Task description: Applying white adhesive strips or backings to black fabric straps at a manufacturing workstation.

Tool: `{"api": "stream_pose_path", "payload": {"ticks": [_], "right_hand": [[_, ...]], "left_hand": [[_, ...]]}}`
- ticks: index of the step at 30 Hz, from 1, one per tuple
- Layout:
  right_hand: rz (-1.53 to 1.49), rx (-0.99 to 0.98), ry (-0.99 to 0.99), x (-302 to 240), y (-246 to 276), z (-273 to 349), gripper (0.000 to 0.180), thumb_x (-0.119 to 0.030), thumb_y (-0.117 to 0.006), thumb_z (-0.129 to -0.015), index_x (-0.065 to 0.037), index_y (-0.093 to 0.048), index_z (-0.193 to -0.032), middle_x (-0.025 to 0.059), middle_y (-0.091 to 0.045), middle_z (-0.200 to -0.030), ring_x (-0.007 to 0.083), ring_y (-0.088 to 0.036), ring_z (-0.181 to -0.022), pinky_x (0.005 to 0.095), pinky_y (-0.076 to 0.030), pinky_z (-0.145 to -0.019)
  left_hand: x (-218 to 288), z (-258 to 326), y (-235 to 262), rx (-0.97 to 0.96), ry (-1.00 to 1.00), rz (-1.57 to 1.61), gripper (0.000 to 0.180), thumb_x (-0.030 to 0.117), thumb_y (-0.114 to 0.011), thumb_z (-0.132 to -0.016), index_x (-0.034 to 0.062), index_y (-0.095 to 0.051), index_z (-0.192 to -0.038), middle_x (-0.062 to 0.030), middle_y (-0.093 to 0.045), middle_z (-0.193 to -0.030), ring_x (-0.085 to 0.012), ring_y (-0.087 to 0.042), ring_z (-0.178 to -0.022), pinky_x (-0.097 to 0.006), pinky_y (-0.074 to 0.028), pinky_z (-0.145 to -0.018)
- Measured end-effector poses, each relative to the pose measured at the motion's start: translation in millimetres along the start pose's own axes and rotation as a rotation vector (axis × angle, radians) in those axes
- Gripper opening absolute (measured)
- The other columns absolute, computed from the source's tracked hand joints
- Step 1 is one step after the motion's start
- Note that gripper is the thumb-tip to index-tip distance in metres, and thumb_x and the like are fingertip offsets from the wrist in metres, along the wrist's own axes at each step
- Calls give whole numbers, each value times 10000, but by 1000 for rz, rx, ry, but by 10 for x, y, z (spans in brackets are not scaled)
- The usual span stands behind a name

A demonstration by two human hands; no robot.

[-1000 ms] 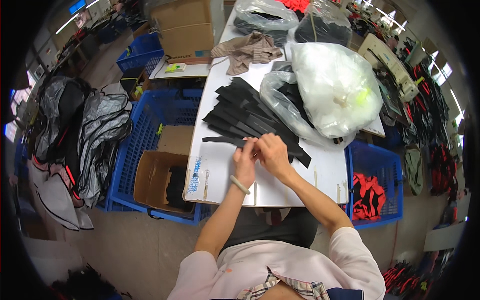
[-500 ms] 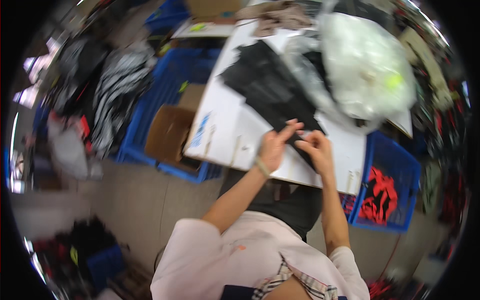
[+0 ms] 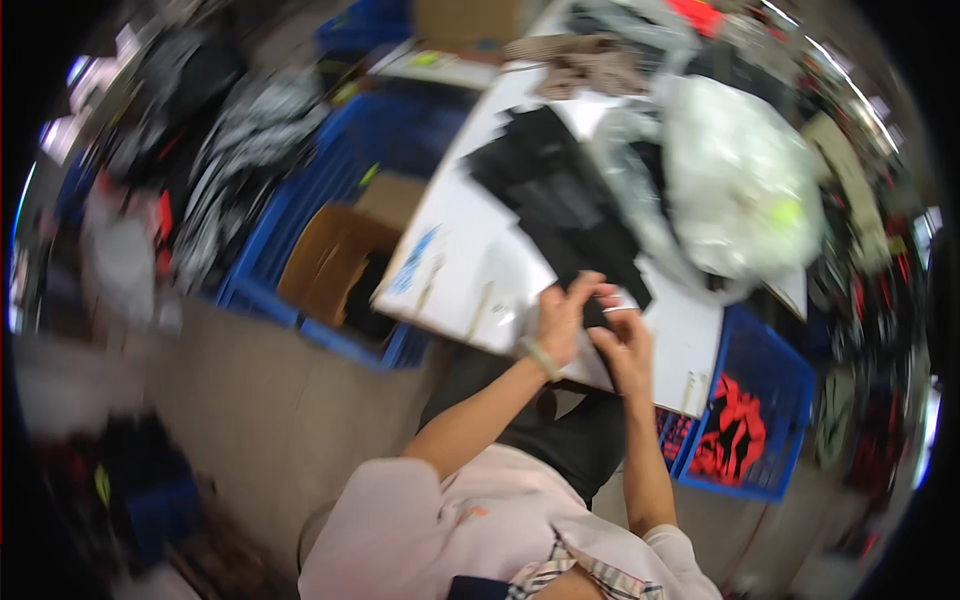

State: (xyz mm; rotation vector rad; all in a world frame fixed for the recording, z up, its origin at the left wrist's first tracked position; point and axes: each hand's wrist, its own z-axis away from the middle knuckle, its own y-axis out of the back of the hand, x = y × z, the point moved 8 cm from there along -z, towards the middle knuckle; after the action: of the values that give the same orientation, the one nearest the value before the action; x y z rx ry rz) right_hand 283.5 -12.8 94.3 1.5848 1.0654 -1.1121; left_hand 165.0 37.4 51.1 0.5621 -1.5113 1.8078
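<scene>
Black fabric pieces (image 3: pixel 555 185) lie in an overlapping, fanned stack on the white table (image 3: pixel 460 250). At the near end of the stack, close to the table's front edge, my left hand (image 3: pixel 563 322) and my right hand (image 3: pixel 628 350) meet around a black fabric piece (image 3: pixel 596 314). The left fingers are drawn together at its edge. My right hand is curled, thumb towards the left hand, with a small white bit (image 3: pixel 627 300) at its fingers. Blur partly hides the fingertips.
A bulging clear plastic bag (image 3: pixel 735 185) sits right of the stack, with brown cloth (image 3: pixel 585 62) at the back. Left of the table a blue crate (image 3: pixel 262 262) holds an open cardboard box (image 3: pixel 325 255). On the right, another blue crate (image 3: pixel 790 385) contains red and black pieces (image 3: pixel 733 435).
The view has shifted, so the table appears slightly lower. My left fingers, stretched out before, are now drawn in closer to the right hand at the black fabric.
</scene>
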Motion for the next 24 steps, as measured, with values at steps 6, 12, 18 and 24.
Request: {"api": "stream_pose_path", "payload": {"ticks": [6, 12, 18, 24], "right_hand": [[55, 128, -45, 256, -6, -39, 132, -75, -726, -798, 21, -651, -850, 124, -694, -751, 124, -628, -659, 287, -477, -589], [111, 269, 17, 209, 393, -138, 156, -101, -731, -796, 13, -640, -851, 131, -684, -754, 178, -633, -605, 297, -470, -549], [419, 220, 142, 23, 329, -94, 224, -138, -748, -774, -11, -616, -903, 113, -640, -729, 292, -646, -673, 346, -500, -604], [474, 202, 219, -233, 558, -122, 418, -237, -817, -695, -22, -616, -992, 118, -647, -905, 295, -651, -799, 371, -521, -686]], "left_hand": [[4, -206, -128, -102, 82, 96, 321, 295, -521, -981, 12, -530, -829, -39, -464, -615, -145, -494, -561, -303, -480, -607], [-136, -308, -499, -34, 131, 224, 344, 336, -478, -1007, 45, -524, -828, -7, -390, -607, -146, -381, -513, -326, -450, -562], [-149, -391, -425, -123, 155, 221, 315, 352, -475, -1007, 53, -497, -908, -9, -387, -679, -148, -381, -613, -344, -434, -681], [-108, -275, -810, -278, 294, 448, 357, 403, -546, -953, 54, -513, -1020, -84, -534, -874, -235, -535, -853, -448, -437, -944]]}}
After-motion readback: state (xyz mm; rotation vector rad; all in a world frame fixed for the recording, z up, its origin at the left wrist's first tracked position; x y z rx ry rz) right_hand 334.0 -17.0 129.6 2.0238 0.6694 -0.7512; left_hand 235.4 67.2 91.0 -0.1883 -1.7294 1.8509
